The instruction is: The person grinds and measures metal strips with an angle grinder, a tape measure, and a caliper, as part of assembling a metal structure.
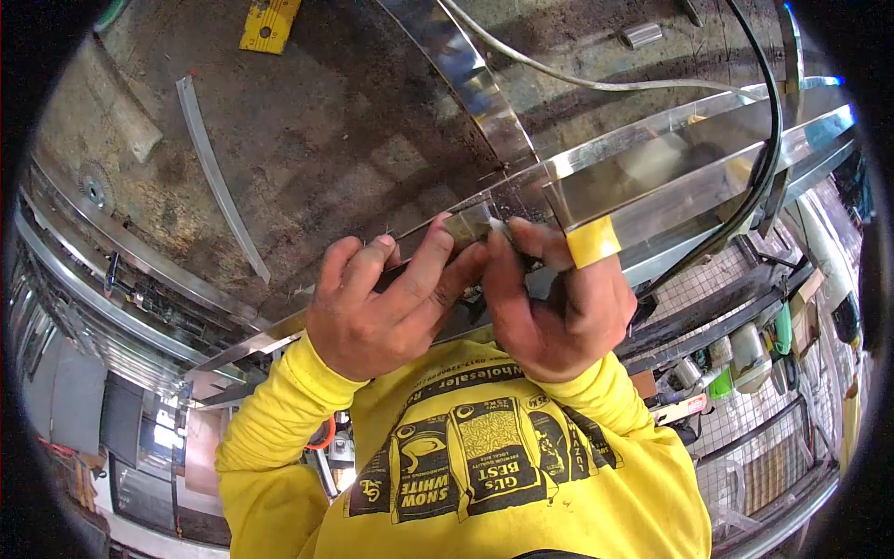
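My left hand point(377, 303) is bent at the table's edge, its index finger and thumb closed about a small shiny metal piece point(470, 222). Close beside it, my right hand point(563, 307) has its thumb and fingers pinched together at the right end of that piece. What lies between the right fingertips is mostly hidden. Just right of my right hand, a yellow patch point(593, 242) sits on the end of a long shiny metal channel point(670, 200). A flat metal strip point(503, 130) runs from the top toward my fingertips.
On the stained worktop point(317, 121) lie a thin curved metal strip point(222, 182) and a yellow perforated piece point(269, 23). A white cable point(596, 84) and a black cable point(775, 112) cross at the right. A short metal tube point(641, 36) lies at the back.
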